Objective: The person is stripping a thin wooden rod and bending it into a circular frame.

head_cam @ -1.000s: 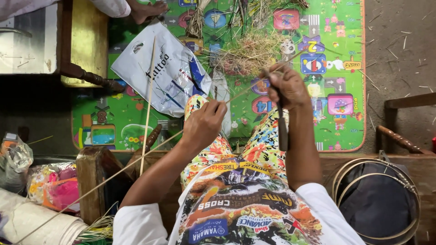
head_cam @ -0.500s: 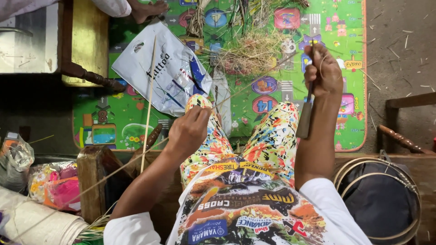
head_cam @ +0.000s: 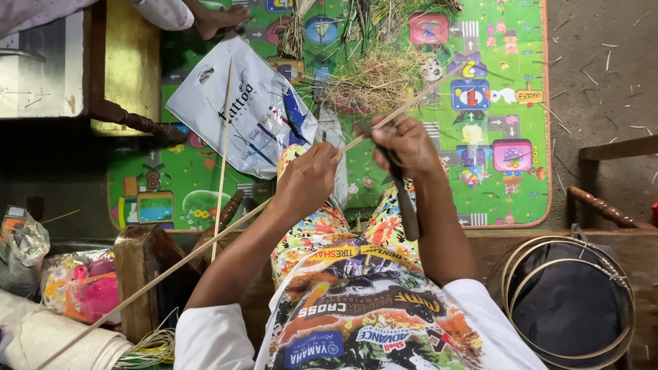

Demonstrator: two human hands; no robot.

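I sit over a green play mat [head_cam: 507, 82]. My left hand [head_cam: 307, 179] grips a long thin bamboo strip [head_cam: 171, 270] that runs from the lower left up to the right, above my knees. My right hand [head_cam: 404, 144] is closed on a knife with a dark handle [head_cam: 408, 209], which it presses against the strip just right of my left hand. The blade is hidden under my fingers. A pile of dry shavings [head_cam: 373, 75] lies on the mat beyond both hands.
A white plastic bag [head_cam: 240, 109] and a second thin stick [head_cam: 221, 164] lie at left. A wooden stool [head_cam: 127, 68] stands far left, with another person's foot [head_cam: 219, 17] above. Round hoops [head_cam: 569, 301] sit lower right, and rolled material [head_cam: 48, 336] lower left.
My right hand swept the knife out to the right along the strip, then came back close to my left hand. My left hand shifted slightly with the strip.
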